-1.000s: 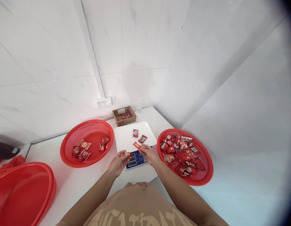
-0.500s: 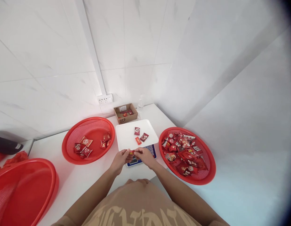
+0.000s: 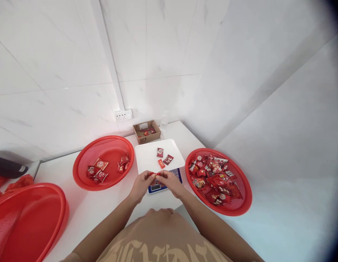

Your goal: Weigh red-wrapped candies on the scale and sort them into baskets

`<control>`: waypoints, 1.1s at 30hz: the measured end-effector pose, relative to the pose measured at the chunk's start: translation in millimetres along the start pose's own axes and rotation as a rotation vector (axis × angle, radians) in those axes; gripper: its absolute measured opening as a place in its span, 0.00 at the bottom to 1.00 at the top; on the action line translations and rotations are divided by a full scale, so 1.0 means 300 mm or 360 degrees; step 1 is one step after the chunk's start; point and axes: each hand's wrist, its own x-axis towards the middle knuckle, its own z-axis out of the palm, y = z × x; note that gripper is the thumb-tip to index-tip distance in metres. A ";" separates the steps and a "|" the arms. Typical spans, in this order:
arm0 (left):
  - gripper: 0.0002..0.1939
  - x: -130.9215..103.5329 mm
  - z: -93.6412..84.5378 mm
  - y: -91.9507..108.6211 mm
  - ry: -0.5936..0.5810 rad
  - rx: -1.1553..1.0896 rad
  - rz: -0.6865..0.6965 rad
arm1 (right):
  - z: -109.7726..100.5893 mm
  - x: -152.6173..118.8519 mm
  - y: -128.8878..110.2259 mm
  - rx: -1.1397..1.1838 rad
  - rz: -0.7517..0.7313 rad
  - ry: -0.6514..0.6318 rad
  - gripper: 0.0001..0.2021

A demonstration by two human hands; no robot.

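Note:
My left hand [image 3: 141,185] and my right hand [image 3: 170,183] meet at the front edge of a white scale tray [image 3: 145,156]. Both pinch one small red packet [image 3: 156,174] between thumbs and fingers. Three wrapped pieces lie on the tray: a dark red one [image 3: 160,152], a brownish one [image 3: 168,159] and a small orange-red one [image 3: 161,163]. Under the hands, the scale's blue panel [image 3: 176,174] and display [image 3: 155,187] show in part.
Red basket [image 3: 248,198] with many packets at right; another red basket [image 3: 84,182] with several packets at left. Nearer, a large red basket [image 3: 63,203]. Behind the tray, a cardboard box [image 3: 151,137] and clear bottle [image 3: 164,119]. A dark cylinder [image 3: 7,167] lies far left.
The fingertips have drawn closer together around the small packet, and my hands have turned a little. More of the scale's display shows beneath them. The pieces on the tray keep their places.

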 end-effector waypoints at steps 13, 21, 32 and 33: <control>0.14 -0.038 0.024 0.099 -0.0035 0.0312 0.0195 | 0.007 -0.032 -0.091 -0.0144 -0.0178 0.0074 0.13; 0.15 -0.051 0.035 0.130 0.0013 0.0262 0.0231 | 0.013 -0.047 -0.130 0.0016 -0.0202 0.0121 0.13; 0.27 -0.158 0.049 0.311 -0.0224 -0.0350 0.0389 | 0.058 -0.190 -0.312 0.0232 -0.0359 0.0136 0.16; 0.26 -0.171 0.050 0.323 -0.0247 -0.0320 0.0436 | 0.061 -0.202 -0.322 0.0224 -0.0392 0.0142 0.16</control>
